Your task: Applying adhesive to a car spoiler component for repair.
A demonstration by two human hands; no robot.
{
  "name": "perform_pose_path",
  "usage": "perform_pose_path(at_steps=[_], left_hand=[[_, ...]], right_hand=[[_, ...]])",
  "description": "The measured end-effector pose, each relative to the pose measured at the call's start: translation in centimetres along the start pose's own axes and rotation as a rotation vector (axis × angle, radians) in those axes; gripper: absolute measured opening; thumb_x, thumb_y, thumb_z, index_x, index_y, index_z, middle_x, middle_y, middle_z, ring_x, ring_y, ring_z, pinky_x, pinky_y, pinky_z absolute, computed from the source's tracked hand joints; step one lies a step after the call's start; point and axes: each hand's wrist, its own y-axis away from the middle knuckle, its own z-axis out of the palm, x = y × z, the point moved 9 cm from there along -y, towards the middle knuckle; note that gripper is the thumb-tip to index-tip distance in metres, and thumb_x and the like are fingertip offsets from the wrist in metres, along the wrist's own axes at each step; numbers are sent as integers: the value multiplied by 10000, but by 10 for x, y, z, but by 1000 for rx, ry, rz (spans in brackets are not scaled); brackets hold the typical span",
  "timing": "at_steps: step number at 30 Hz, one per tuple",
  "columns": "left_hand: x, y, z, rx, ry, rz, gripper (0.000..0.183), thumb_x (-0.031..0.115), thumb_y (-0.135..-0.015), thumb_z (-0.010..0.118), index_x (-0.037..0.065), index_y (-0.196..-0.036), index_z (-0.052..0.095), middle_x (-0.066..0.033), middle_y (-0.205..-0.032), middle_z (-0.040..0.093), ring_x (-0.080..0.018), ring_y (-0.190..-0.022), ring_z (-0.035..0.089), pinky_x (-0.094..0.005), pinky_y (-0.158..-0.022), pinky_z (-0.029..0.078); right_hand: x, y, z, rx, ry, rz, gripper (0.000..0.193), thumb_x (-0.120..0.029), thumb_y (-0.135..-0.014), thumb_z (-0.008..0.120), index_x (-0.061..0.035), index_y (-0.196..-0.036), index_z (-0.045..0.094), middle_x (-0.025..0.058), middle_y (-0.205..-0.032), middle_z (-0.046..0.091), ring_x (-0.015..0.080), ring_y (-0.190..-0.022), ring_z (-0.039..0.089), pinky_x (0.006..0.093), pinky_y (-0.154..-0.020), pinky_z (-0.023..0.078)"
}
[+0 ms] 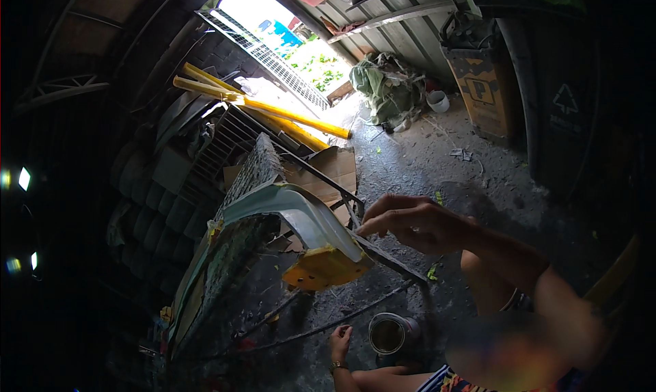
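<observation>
Head view: one grey, littered concrete floor [424,159] spreads around me, and over it stands one dark metal-bar frame [391,259]. Two long yellow round poles [301,113] lie crossed beyond the frame. Against the ribbed metal wall stands one tall orange bin with a dark top [482,95], and left of it slumps one heap of pale green sheeting [383,95]. The one curved, pale grey-white channel piece [316,221] sits in front of me, left of my right hand, with one yellow end plate [321,269] at its near end. One round, pale-walled bucket [412,329] stands below it, dark brownish inside; a smaller white pail [438,102] is by the sheeting. Of my two hands, the right hand [417,224] has bent fingers at the channel's edge; whether they touch it I cannot tell. My left hand [341,342] is loosely curled just beside the bucket, its grip unclear. One gold-coloured band [339,366] circles that wrist.
</observation>
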Motion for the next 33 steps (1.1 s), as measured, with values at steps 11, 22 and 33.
perform_pose_path(at_steps=[11, 22, 33], left_hand=[[10, 12, -4, -31, -54, 10, 254, 221, -887, 701, 14, -1035, 692, -40, -822, 693, -102, -700, 603, -265, -632, 479], [-2, 16, -8, -35, -78, -56, 269, 231, -875, 708, 15, -1036, 693, -61, -829, 695, -123, -692, 597, -279, -644, 481], [2, 12, -5, -52, -79, -14, 280, 237, -873, 710, 14, -1041, 694, -62, -850, 695, -120, -693, 586, -282, -640, 476]], right_hand=[[-9, -39, 13, -391, 214, -47, 302, 40, -780, 641, -141, -1018, 680, 57, -1088, 576, 252, -954, 633, 396, -774, 519], [6, -42, 20, -371, 216, 16, 251, 73, -782, 626, -94, -961, 684, 56, -1085, 563, 245, -980, 639, 386, -784, 512], [-16, -38, 17, -377, 119, -7, 250, 73, -787, 623, -99, -955, 689, 48, -1103, 562, 221, -973, 641, 365, -792, 520]])
